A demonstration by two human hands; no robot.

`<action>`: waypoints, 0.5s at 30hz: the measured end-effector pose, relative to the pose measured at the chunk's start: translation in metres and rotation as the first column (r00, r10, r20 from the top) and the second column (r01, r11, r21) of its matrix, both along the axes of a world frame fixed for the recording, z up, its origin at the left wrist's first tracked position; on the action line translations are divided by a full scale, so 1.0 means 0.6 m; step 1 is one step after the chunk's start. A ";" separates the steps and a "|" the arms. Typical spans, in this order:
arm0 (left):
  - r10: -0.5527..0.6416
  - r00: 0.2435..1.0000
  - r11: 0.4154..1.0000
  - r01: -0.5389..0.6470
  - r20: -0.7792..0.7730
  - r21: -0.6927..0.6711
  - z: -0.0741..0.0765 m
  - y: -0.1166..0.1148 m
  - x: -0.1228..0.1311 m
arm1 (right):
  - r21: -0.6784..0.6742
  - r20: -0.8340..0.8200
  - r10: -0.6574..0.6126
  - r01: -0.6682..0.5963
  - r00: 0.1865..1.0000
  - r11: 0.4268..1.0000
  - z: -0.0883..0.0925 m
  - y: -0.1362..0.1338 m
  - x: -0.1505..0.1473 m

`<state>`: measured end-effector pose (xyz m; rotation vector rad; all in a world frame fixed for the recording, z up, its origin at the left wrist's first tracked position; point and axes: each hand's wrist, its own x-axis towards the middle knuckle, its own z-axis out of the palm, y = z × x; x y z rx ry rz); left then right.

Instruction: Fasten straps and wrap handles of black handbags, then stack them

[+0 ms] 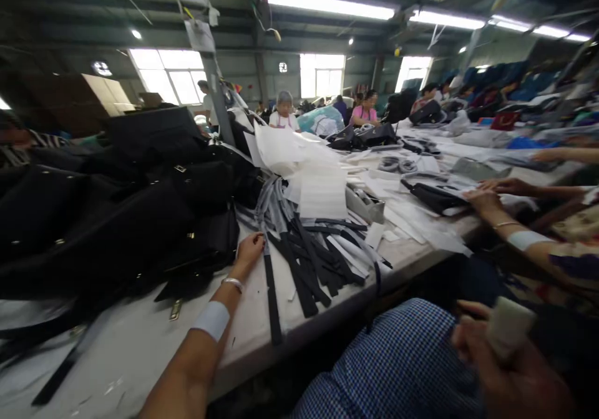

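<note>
My left hand (249, 248) reaches out over the white worktable (140, 344), its fingers curled down on the upper end of a long black strap (271, 297) that lies toward the table's edge. A bracelet and a white wrist band sit on that arm. My right hand (503, 360) rests low at the right by my checked lap, closed around a pale block-shaped object (508, 327). A loose heap of black and grey straps (318, 254) spreads just right of the left hand.
Black bags (116, 219) are piled high on the left of the table. White paper sheets (309, 176) lie behind the straps. A co-worker's arms (510, 219) work at the right over a black pouch (437, 196). More people sit at the far end.
</note>
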<state>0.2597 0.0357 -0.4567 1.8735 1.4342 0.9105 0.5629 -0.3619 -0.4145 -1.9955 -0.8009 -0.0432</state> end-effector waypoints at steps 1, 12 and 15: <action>-0.031 1.000 1.000 0.031 -0.004 0.007 0.003 -0.002 0.001 | -0.062 0.028 0.144 -0.142 0.989 0.988 0.015 0.026 -0.009; 0.195 0.973 0.980 -0.197 0.119 0.002 0.157 -0.059 -0.204 | -0.353 0.151 0.805 -0.729 0.574 0.586 0.011 0.354 -0.110; 0.170 0.966 0.984 -0.154 0.197 -0.094 0.189 -0.035 -0.155 | -0.367 0.166 0.782 -0.699 0.601 0.615 -0.021 0.409 -0.119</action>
